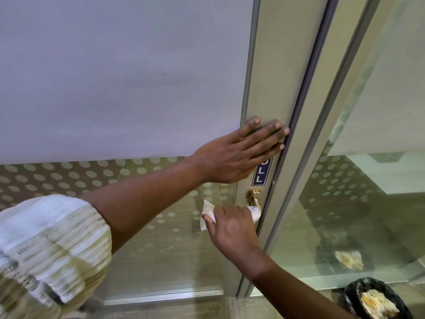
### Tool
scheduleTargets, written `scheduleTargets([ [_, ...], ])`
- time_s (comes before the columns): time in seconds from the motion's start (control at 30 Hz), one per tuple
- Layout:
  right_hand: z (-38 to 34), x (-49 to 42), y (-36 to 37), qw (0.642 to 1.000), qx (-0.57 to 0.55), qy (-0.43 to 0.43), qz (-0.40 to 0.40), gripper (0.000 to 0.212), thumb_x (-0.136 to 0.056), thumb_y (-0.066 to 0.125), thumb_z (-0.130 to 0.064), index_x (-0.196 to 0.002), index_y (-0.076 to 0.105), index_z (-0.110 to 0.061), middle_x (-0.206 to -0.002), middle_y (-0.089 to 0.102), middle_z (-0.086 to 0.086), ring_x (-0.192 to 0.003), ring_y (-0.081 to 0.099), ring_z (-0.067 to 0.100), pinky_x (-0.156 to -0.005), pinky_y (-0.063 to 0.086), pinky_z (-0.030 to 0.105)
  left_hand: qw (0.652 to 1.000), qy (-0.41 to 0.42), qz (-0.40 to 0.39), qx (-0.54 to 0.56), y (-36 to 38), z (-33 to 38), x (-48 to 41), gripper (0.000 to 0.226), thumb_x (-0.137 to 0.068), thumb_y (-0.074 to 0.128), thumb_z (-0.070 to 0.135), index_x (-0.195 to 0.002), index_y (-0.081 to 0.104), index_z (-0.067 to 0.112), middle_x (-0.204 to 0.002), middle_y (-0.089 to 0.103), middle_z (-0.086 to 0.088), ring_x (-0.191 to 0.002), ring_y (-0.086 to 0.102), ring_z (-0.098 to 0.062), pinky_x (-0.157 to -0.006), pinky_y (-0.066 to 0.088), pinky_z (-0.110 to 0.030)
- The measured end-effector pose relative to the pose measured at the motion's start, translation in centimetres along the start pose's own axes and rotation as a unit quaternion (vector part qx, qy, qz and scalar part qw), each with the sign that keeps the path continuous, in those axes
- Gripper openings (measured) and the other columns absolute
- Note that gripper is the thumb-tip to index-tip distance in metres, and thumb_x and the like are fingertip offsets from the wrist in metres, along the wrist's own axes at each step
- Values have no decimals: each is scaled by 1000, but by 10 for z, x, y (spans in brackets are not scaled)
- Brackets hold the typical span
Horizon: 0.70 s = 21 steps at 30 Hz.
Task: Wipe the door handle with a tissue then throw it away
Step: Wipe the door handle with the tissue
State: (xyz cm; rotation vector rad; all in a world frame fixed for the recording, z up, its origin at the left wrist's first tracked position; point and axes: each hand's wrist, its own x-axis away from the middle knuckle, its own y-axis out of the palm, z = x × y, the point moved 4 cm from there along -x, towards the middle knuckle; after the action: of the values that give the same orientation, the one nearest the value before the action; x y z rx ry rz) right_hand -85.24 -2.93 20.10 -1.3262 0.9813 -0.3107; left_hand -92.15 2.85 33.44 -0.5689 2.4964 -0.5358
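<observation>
Striped cream fabric of a sleeve (46, 247) fills the lower left of the frame, and from it the left arm is stretched up toward the centre. At centre right, the left hand (239, 150) is pressed flat and open against the door frame (269, 88), fingers spread, nothing held. Just below it, a blue label (262, 173) is partly covered; only the letters "LL" can be read. Lower down, the brass door handle (253, 196) is seen, and the right hand (232, 229) is closed around a white tissue (208, 214), which is wrapped over the handle's lever. At lower right, a black-lined bin (358, 293) with crumpled paper is glimpsed on the floor.
</observation>
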Motion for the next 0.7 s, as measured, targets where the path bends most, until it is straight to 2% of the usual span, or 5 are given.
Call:
scheduleTargets([
  [0.2, -23, -40, 17, 971, -31, 183, -154, 33, -103, 35, -34, -95, 62, -17, -83, 72, 3, -78, 70, 26, -62, 38, 31, 1000, -1, 14, -13, 0, 0, 0, 65, -110, 32, 32, -167, 19, 5, -172, 20, -22, -160, 19, -38, -130, 1, -55],
  [0.43, -11, -11, 9, 996, -26, -59, -54, 23, -103, 42, -26, -106, 59, -11, -82, 64, 7, -68, 58, 26, -57, 47, 39, 1000, 7, 6, 3, 2, 0, 0, 63, -111, 24, 32, -168, 15, 5, -174, 14, -22, -161, 14, -39, -131, 0, -55],
  [0.5, -17, -19, 12, 994, -18, -27, -105, 20, -101, 39, -20, -108, 55, -11, -87, 65, 9, -71, 60, 28, -57, 43, 37, 1000, 7, 5, 5, 2, -1, 1, 63, -111, 23, 32, -167, 14, 5, -174, 13, -22, -161, 13, -39, -131, 1, -56],
  [0.63, -27, -44, 23, 963, -60, 155, -213, 16, -92, 48, -13, -108, 54, -12, -94, 69, 8, -84, 68, 30, -62, 36, 33, 1000, 9, 9, -1, 1, -1, 1, 64, -111, 25, 33, -167, 16, 4, -173, 14, -23, -161, 14, -40, -131, 3, -56],
  [0.7, -26, -43, 19, 975, -33, 148, -165, 13, -92, 54, -16, -104, 56, -12, -86, 70, 6, -77, 68, 28, -60, 35, 33, 1000, 11, 7, -4, -1, -1, 1, 64, -110, 26, 33, -167, 16, 5, -173, 15, -23, -161, 15, -39, -130, 3, -56],
])
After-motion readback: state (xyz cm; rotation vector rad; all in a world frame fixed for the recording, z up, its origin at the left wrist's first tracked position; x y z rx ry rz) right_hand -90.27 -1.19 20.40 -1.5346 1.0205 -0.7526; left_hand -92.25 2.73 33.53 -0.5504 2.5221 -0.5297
